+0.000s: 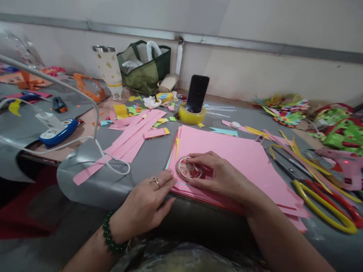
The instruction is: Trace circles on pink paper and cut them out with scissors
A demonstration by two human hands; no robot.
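A stack of pink paper sheets (227, 147) lies at the table's front edge, with some yellow and pale blue showing along its left side. On its near left corner rests a round, flat, clear-and-red patterned disc (184, 169), whose exact kind I cannot make out. My right hand (219, 173) grips the disc from the right, thumb and fingers around its edge. Beside it, my left hand (154, 198) lies with fingers stretched out, its fingertips touching the stack's left corner. It wears a ring and a green bead bracelet (109, 234).
Pink paper strips (124, 141) and a white cable (98, 139) lie left. A phone (197, 93) leans in a yellow tape roll (192, 114) behind the stack. Large scissors (317, 200) and a pink glue gun (347, 166) lie right. A tumbler (109, 71) stands at the back.
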